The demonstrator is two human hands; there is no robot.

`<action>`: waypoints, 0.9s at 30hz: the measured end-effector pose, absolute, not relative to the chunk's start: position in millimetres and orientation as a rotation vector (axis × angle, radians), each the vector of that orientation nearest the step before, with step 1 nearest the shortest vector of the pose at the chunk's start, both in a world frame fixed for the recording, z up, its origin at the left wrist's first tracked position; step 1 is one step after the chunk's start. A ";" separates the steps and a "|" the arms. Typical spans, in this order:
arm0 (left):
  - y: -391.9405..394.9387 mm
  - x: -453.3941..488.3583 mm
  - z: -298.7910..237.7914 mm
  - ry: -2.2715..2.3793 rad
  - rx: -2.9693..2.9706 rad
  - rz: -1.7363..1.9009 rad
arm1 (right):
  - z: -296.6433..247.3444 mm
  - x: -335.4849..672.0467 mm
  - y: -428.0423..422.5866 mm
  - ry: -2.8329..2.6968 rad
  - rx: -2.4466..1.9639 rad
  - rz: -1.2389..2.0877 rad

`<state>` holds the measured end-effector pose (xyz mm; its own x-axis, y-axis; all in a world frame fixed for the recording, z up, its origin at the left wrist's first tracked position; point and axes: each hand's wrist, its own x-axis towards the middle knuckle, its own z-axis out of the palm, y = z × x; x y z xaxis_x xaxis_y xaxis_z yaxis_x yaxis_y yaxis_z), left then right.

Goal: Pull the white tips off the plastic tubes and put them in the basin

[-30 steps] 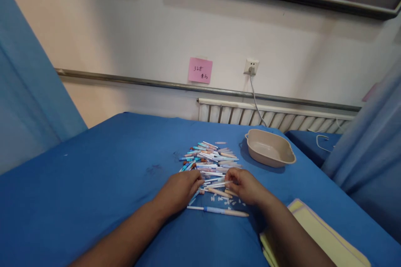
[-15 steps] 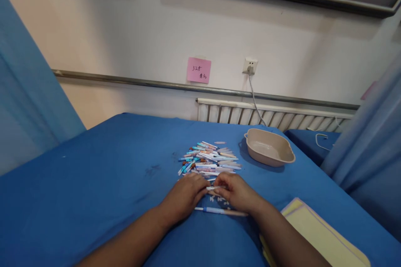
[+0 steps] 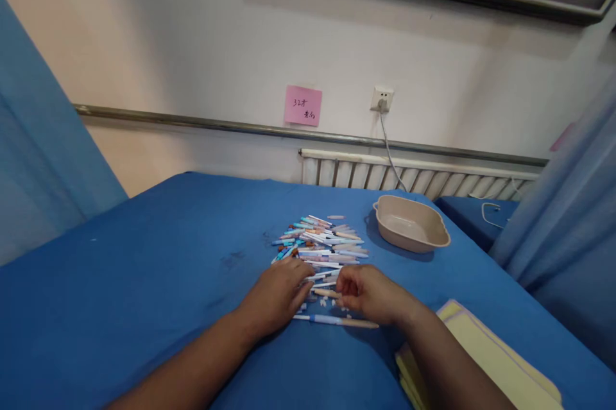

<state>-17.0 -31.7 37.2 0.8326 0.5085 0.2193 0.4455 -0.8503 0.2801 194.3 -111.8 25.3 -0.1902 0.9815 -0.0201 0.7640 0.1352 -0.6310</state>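
My left hand [image 3: 280, 291] rests low over the blue cloth at the near left side of a pile of pen parts [image 3: 332, 243], its thumb and fingers apart. Across from it, my right hand [image 3: 370, 294] has its fingers curled together; what they hold, if anything, is hidden. A beige pen barrel [image 3: 326, 293] lies between the hands, its right end by my right fingertips. Small white pieces [image 3: 323, 302] are scattered just below it. Nearer to me lies a long pen [image 3: 337, 321] with a blue grip, a beige barrel and a thin white end.
A beige plastic basin [image 3: 411, 224] stands at the back right of the blue-covered table [image 3: 168, 256]. Yellow folded cloth or sheets [image 3: 491, 352] lie under and beside my right forearm. Behind are a radiator [image 3: 356, 172] and a wall socket [image 3: 382, 99] with a plugged cord.
My hands have moved apart from a slim white part that was between their fingertips. The left shifted slightly left and its fingers opened; the right moved slightly right. The view tilted a little.
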 end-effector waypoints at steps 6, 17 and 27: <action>-48.5 -12.6 39.5 0.735 2.777 0.248 | 29.8 175.4 -123.7 -2.217 -1.825 0.657; -55.4 -10.5 41.3 0.618 2.821 0.120 | 21.7 184.0 -114.3 -1.975 -1.530 0.899; -48.5 -13.9 37.3 0.815 2.845 0.106 | 14.5 182.2 -108.0 -1.915 -1.505 0.825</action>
<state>-13.9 -48.5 37.3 0.8473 0.5308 0.0189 0.5179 -0.8336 0.1920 182.2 -108.0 14.5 -0.2110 0.9759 0.0562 0.6296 0.1797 -0.7559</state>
